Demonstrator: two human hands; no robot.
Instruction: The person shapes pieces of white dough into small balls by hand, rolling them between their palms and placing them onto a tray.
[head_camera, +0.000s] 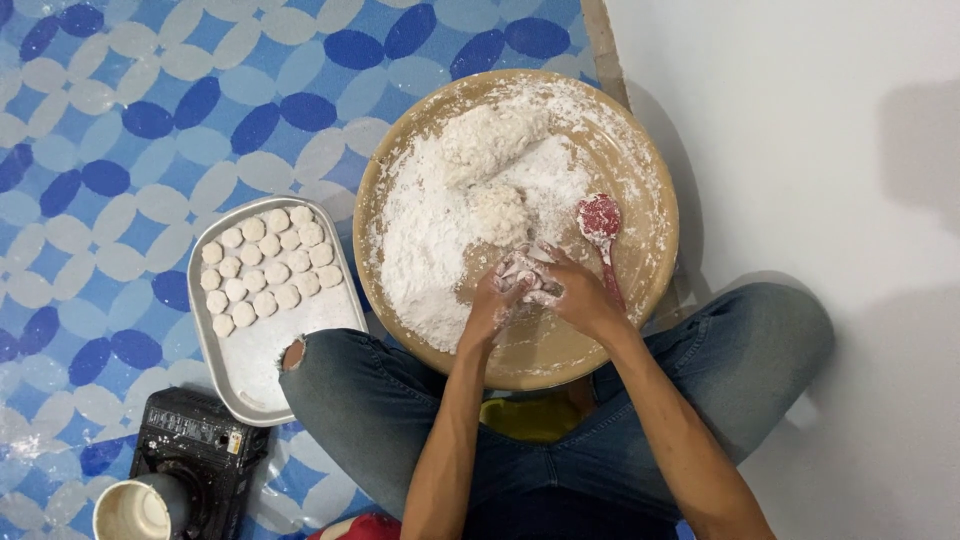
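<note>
A wide round wooden tray (640, 150) holds a heap of white flour and lumps of white dough (490, 135). My left hand (492, 305) and my right hand (570, 290) meet over the tray's near part, both floured, pressing a small piece of white dough (525, 268) between the fingers. A pink spoon (602, 225) dusted with flour lies in the tray just right of my hands. To the left, a rectangular metal tray (270, 355) carries several small round flat dough pieces (265, 270) in rows.
I sit cross-legged in jeans (380, 400) with the wooden tray against my knees. A black appliance (195, 450) and a white cup (130, 510) stand at lower left on a blue and white patterned mat. A white wall runs along the right.
</note>
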